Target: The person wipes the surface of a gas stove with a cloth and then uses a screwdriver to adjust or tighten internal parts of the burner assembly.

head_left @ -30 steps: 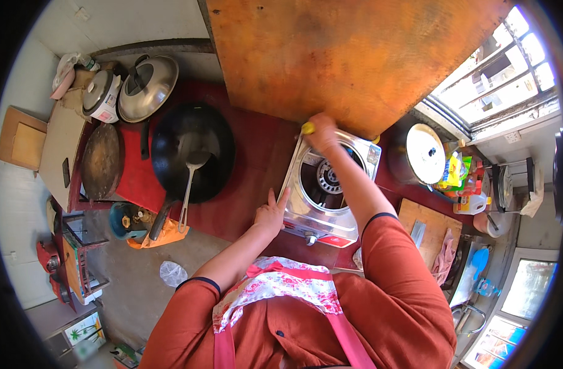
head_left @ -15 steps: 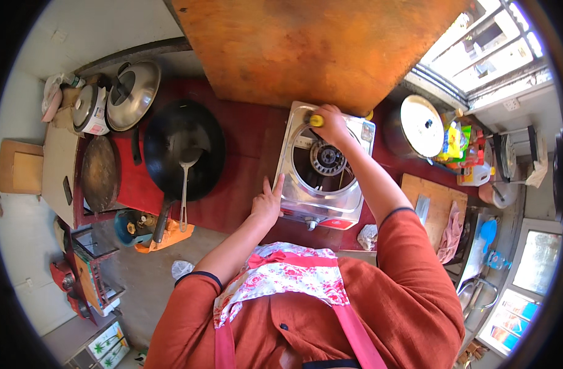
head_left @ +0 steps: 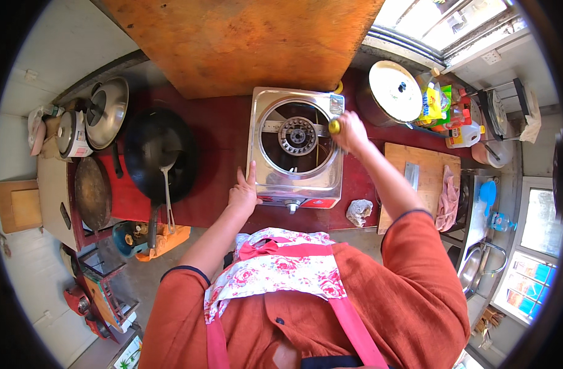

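Observation:
A shiny metal gas stove (head_left: 275, 186) with one round burner (head_left: 297, 136) and no pan on it sits in the middle of the red-topped counter. My left hand (head_left: 243, 195) rests against its front left side, fingers stretched out and holding nothing. At the stove's right edge, my right hand (head_left: 353, 134) is closed around a small rounded yellow thing (head_left: 335, 126), mostly hidden by the fingers; its kind cannot be made out.
Left stands a black wok (head_left: 143, 135) with a ladle (head_left: 167, 190). A lidded pot (head_left: 380, 107), bottles (head_left: 465, 135) and a cutting board (head_left: 432, 154) with a cleaver (head_left: 412, 175) are right. A crumpled cloth (head_left: 359, 212) lies near the front edge.
My right hand has moved with the yellow thing from the stove's far left part to its right edge. The left hand stays at the left side. The whole view has shifted.

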A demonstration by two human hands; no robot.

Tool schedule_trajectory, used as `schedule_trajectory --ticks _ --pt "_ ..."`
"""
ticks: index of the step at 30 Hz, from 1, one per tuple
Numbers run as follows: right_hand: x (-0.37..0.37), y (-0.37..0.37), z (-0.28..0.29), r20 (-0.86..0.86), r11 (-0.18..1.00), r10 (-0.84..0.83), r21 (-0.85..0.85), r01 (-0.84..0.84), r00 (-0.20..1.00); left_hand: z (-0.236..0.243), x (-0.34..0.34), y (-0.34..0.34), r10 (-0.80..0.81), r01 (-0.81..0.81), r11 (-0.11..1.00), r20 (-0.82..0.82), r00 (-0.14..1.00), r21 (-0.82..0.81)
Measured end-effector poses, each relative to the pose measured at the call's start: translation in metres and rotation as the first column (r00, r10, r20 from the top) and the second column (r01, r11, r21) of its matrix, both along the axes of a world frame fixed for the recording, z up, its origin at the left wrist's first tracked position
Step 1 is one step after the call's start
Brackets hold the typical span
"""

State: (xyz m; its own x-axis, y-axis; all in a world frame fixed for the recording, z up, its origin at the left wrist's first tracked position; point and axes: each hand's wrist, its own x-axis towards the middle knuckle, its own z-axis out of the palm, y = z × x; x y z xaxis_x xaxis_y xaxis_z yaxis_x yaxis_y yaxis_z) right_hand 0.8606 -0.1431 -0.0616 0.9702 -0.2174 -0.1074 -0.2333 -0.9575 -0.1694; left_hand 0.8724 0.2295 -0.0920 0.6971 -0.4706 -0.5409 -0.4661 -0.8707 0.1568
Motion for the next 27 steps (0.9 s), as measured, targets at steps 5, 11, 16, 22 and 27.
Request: schedule_trajectory --ticks 5,11,16,22,27 --pt "-0.082 0.056 0.013 0.021 0.956 0.131 0.264 -0.132 0.991 -0.003 -0.001 0.007 0.016 -0.017 0.998 -0.014 1.000 -0.063" --pt "0.005 0.003 -0.009 0.155 0.991 -0.096 0.103 0.081 0.983 -0.002 0.002 0.004 -0.010 0.010 1.000 0.000 1.000 -0.015" --pt "0.004 0.010 -0.011 0.116 0.969 -0.191 0.183 0.168 0.975 0.001 0.000 0.003 0.017 -0.017 0.999 -0.011 1.000 -0.039" --pt "-0.063 0.054 -0.003 0.056 0.975 -0.128 0.190 0.115 0.990 0.002 -0.002 0.004 0.048 -0.048 0.999 -0.026 0.999 0.003" --pt "0.022 0.001 -0.023 0.239 0.952 -0.305 0.099 0.290 0.922 -0.002 0.002 -0.005 -0.017 0.016 0.998 0.010 1.000 0.063"
